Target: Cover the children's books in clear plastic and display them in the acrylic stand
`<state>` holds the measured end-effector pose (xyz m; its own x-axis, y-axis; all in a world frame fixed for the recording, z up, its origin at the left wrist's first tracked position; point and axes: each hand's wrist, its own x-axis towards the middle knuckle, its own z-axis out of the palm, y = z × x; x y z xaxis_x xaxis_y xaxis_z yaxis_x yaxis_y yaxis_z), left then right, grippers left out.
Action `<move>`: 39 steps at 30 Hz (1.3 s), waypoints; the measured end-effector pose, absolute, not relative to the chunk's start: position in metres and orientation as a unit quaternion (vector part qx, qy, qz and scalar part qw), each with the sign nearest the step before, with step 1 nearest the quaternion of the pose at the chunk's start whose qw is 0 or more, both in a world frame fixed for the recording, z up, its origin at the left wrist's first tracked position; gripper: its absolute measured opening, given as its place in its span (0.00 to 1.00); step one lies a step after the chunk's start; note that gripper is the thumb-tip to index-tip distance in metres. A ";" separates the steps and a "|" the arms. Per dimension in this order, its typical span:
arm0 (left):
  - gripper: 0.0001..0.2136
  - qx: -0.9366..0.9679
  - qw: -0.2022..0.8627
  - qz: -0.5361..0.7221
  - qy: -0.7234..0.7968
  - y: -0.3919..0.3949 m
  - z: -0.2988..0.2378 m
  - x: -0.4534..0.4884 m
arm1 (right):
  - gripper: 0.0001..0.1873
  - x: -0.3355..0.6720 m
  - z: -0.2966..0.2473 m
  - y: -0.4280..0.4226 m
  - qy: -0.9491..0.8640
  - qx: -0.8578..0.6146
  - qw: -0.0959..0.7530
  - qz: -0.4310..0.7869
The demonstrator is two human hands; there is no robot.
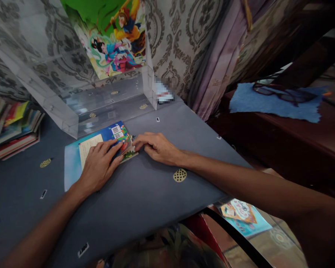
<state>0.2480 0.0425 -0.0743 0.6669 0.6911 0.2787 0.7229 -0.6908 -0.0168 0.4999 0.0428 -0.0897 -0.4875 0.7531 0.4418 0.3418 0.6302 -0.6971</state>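
A thin blue picture book (72,160) lies flat on the grey patterned tablecloth, with a barcode and a cream text panel on its upper face. My left hand (100,160) rests on it, fingers stretched out and pressing the cover, hiding part of the panel. At the book's right edge is my right hand (153,147). Its fingers are bent and closed at the book's corner; the exact contact of the fingertips is partly hidden. Just behind the book stands a clear acrylic rack (78,126).
A brightly illustrated green book (114,44) stands upright in the rack. Piled books (16,126) sit at the left. On the right, glasses (284,93) lie on a blue cloth (245,98) over dark red furniture. More books (245,216) are low, beyond the table's edge.
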 end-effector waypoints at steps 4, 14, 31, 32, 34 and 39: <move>0.24 -0.909 0.057 -0.129 -0.391 0.042 -0.074 0.248 | 0.21 0.500 -0.093 0.045 -0.833 -0.321 0.375 0.249; 0.22 -0.906 0.031 -0.144 -0.396 0.043 -0.075 0.247 | 0.17 0.500 -0.095 0.046 -0.864 -0.305 0.350 0.192; 0.23 -0.910 0.027 -0.137 -0.391 0.045 -0.074 0.245 | 0.29 0.500 -0.093 0.044 -0.837 -0.326 0.364 0.247; 0.23 -0.910 0.030 -0.137 -0.390 0.044 -0.074 0.245 | 0.28 0.500 -0.093 0.045 -0.838 -0.320 0.368 0.246; 0.23 -0.911 0.037 -0.137 -0.388 0.044 -0.075 0.246 | 0.26 0.500 -0.093 0.045 -0.839 -0.307 0.375 0.245; 0.23 -0.912 0.056 -0.132 -0.384 0.041 -0.075 0.247 | 0.24 0.503 -0.094 0.048 -0.845 -0.305 0.374 0.232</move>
<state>0.2474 0.0412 -0.0751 0.6705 0.6855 0.2839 0.7151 -0.6990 -0.0012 0.5026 0.0479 -0.0936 -0.5343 0.6880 0.4911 0.3409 0.7070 -0.6196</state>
